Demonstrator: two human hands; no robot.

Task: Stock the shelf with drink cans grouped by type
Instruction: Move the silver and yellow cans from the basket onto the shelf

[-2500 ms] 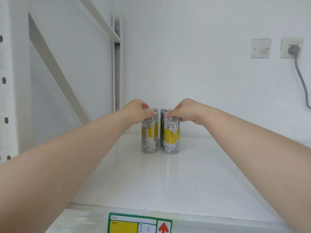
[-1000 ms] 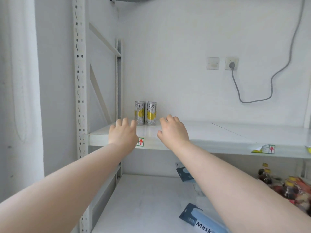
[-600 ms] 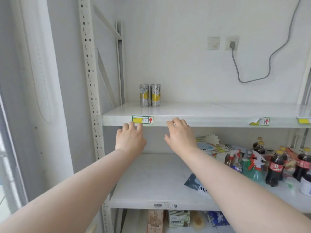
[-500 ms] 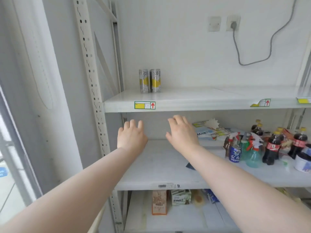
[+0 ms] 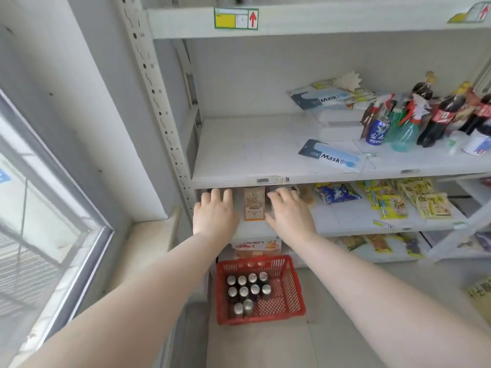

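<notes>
Two mask packs [image 5: 330, 158] lie flat near cola bottles [image 5: 435, 120] and a blue Pepsi can [image 5: 376, 130]; yellow snack packets [image 5: 414, 201] sit below.

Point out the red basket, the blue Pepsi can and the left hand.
red basket [image 5: 288, 272], head view, bare right wall.
blue Pepsi can [image 5: 377, 131], head view, middle of its label.
left hand [image 5: 215, 213], head view, back of the hand.

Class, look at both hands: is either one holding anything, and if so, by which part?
Nothing is held. The left hand and right hand are both open and empty, above the red basket of cans.
</notes>
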